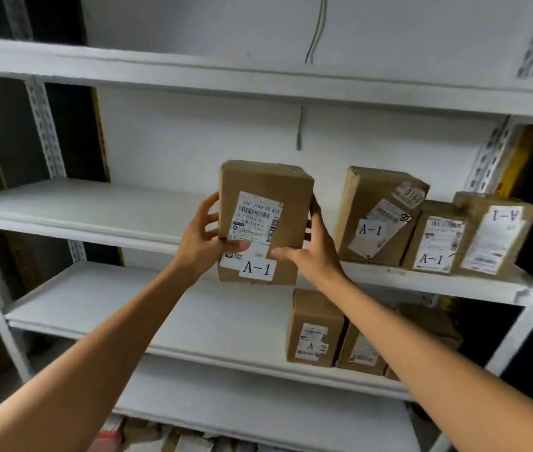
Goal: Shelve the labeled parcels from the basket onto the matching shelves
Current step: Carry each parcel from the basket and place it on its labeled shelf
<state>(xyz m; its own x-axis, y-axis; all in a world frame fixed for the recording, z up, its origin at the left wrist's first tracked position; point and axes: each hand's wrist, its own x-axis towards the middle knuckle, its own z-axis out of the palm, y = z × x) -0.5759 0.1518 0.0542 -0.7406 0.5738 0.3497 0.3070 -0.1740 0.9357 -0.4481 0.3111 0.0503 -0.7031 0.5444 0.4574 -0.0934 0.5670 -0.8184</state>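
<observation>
A brown parcel (265, 203) labelled A-1 is held upright in front of the middle shelf (95, 207). The left grip (199, 243) curls round its left edge, thumb on the front. The right grip (314, 252) clasps the right edge likewise. To the right, three A-1 parcels (376, 220) stand on that shelf.

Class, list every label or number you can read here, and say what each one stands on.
"A-1": white tag on the held brown cardboard parcel.
"100 J188-00 K15": that parcel's shipping label.
"A-1": tall brown cardboard box on the middle white shelf.
"A-1": small brown box beside it.
"A-1", upside down: rightmost brown box.
"A-2": left brown box on the lower white shelf.
Other print: too small or blurred.
</observation>
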